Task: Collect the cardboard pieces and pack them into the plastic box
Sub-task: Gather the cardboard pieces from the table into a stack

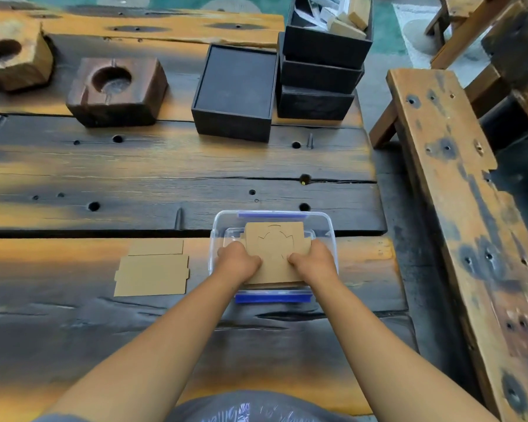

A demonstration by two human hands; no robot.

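Note:
A clear plastic box [325,226] with blue clips stands near the table's front right. Over its opening lies a flat brown cardboard piece [275,243] with cut lines. My left hand [237,261] grips its near left edge and my right hand [313,263] grips its near right edge, thumbs on top. To the left of the box, two more flat cardboard pieces lie on the table: a larger one [151,275] and a smaller strip [156,247] just behind it.
Two wooden blocks with round hollows [116,89] [9,56] sit at the back left. A black box [235,92] and a stack of black boxes [320,65] stand at the back right. A wooden bench [457,190] runs along the right.

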